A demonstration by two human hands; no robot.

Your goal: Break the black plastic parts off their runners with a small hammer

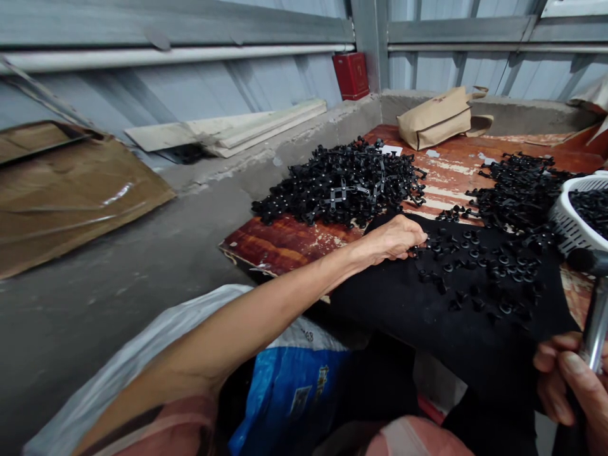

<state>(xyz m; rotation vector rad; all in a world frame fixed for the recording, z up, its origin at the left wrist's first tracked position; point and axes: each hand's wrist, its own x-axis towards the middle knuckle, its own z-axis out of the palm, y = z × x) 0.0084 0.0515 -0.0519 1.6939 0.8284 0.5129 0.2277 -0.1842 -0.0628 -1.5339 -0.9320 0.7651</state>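
My left hand [399,238] reaches over a black cloth [394,297] with its fingers pinched together. What it holds, if anything, is hidden behind the fingers. Just right of it, small round-headed black plastic parts [475,266] lie scattered on the cloth. At the lower right edge, my right hand [572,373] is wrapped round a hammer [596,323], which stands upright with its black head at the top and a metal shaft. Beyond my left hand rises a heap of black folding linkage pieces [351,183], one of them spread open on top.
More black parts [517,187] are piled at the right, beside a filled white plastic basket [570,221]. A tan bag [441,117] rests at the back of the worn red-brown board [289,244]. A red box [351,76] occupies the corner ledge; a blue-and-white sack [294,386] is below.
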